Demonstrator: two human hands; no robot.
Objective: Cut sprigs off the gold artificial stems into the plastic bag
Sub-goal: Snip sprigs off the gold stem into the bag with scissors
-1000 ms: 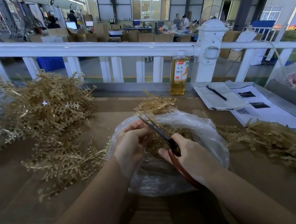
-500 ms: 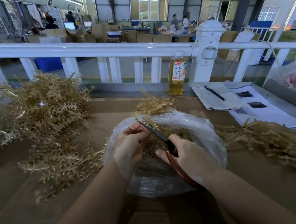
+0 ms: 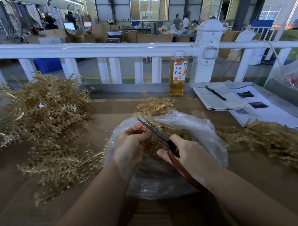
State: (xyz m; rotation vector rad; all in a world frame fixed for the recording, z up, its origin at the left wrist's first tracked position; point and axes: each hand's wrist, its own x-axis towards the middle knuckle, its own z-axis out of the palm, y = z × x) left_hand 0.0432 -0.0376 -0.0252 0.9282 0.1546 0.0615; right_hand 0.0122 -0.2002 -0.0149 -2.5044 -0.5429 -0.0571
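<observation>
Our left hand pinches a gold stem over the bag. Our right hand grips the scissors. Many cut bits lie inside. A big pile waits.

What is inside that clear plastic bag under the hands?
The plastic bag holds a heap of cut gold sprigs. The left hand, right hand and scissors cover part of it, so its depth stays hidden.
</observation>
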